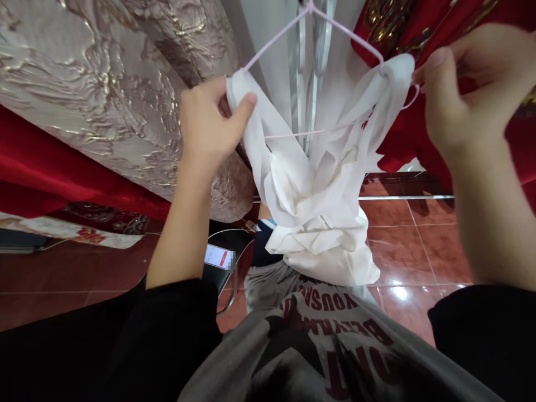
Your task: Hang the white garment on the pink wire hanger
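Two hands on this one. The white top (322,206) hangs off a thin pink hanger (276,42), which is hooked up high in front of a shiny pole (312,72). The bulk of the cloth sags in a bunch below the hanger's bar, well above the red floor (419,234).

Left hand (205,131): the thumb is pressed against the other fingers, pinching the top's shoulder right at the hanger's left end. Right hand (464,89): thumb and forefinger are pinched on the top's edge at the hanger's right end. It's blurry there, so I can't tell if the tip's little hook is in the pinch too.

How I'd do this bit well:
- Pull both shoulders outward evenly. The hanger only hangs by its hook, so a one-sided tug will probably tip it.
- Seat each shoulder over the end, not just beside it. The fabric looks slippery and thin.
- Keep the pinch light, since that wire looks bendy.
- Shake out the bunched middle once both ends sit, otherwise it dries or hangs creased.

A phone (218,257) sits on a chair below, near the left arm.
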### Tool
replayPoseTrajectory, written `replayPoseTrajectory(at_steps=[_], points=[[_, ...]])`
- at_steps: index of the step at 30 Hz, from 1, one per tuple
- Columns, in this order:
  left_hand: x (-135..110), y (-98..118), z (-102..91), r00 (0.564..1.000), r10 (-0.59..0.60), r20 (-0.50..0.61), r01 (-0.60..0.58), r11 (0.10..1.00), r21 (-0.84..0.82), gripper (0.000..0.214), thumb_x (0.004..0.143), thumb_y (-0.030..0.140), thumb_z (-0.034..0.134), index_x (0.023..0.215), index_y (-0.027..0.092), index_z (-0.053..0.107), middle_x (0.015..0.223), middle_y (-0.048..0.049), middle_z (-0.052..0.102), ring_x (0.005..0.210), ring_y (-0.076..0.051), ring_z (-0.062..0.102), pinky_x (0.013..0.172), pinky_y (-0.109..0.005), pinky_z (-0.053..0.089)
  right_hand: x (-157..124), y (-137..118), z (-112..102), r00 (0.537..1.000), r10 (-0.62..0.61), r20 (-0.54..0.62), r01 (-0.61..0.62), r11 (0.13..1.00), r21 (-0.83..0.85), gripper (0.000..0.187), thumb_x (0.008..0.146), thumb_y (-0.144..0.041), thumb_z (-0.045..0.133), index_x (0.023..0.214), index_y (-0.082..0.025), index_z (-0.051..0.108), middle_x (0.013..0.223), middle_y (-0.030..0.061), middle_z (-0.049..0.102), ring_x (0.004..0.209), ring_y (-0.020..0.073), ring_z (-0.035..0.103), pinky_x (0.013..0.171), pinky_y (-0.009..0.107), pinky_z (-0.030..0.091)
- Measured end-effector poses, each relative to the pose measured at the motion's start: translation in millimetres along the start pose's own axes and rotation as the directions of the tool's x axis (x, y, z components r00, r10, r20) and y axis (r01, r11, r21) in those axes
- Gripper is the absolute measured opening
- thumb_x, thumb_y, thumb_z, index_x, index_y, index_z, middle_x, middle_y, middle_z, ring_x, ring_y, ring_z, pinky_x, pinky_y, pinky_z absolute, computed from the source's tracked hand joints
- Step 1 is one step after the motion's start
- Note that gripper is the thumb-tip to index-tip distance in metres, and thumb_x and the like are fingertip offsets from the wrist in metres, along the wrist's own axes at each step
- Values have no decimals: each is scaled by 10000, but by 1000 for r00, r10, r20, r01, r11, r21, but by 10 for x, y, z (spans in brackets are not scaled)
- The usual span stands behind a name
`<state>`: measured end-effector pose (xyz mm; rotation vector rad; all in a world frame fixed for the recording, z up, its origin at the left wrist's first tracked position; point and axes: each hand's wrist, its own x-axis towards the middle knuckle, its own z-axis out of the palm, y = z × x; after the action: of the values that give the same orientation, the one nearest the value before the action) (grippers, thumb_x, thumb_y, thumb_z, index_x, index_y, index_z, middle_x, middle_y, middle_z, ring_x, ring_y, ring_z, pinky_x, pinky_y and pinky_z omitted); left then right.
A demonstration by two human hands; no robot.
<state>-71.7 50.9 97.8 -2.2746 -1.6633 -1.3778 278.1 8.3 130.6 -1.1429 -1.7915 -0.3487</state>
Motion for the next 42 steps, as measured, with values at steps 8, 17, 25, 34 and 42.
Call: replayPoseTrajectory(at_steps=[8,17,25,34,42], points=[[-40,-17,191,996,-89,2,89,991,98,235,793,238,748,913,203,549,934,-77,619,960,-278,601,965,-421,467,-412,-175,914,857,-239,458,153,964,218,518,983,-510,455,1403,-224,555,1357,109,607,1252,266,578,1120,510,442],[-981,-173,711,899,-218,-379,5,873,-488,640,882,481,695,1395,327,344,1535,-102,353,1311,-286,522,1090,-447,457,-867,-344,1320,973,-27,229,-3,992,130,388,1017,-406,382,1259,-261,648,1139,75,667,1078,229,580,1101,500,400],[-889,-35,901,924,-333,-189,185,820,-541,305,887,457,729,1003,182,663,970,-68,711,946,-243,675,886,-364,535,-887,-329,1293,975,-9,224,-23,990,140,381,992,-312,381,1250,-275,658,1127,70,669,1083,227,579,1103,491,400],[-823,173,635,913,-369,-171,211,789,-577,229,856,333,755,700,197,656,677,-6,623,719,-212,644,743,-351,562,-908,-357,1375,985,-22,172,-11,982,188,359,966,-235,406,1203,-272,673,1091,55,677,1032,208,581,1071,471,416],[-421,345,201,906,-345,245,328,206,-922,209,977,75,524,962,161,714,820,-36,716,835,-191,706,986,-398,572,-882,-330,1388,985,8,171,-43,979,201,351,988,-279,383,1143,-271,698,1041,59,675,986,201,590,1074,486,431]])
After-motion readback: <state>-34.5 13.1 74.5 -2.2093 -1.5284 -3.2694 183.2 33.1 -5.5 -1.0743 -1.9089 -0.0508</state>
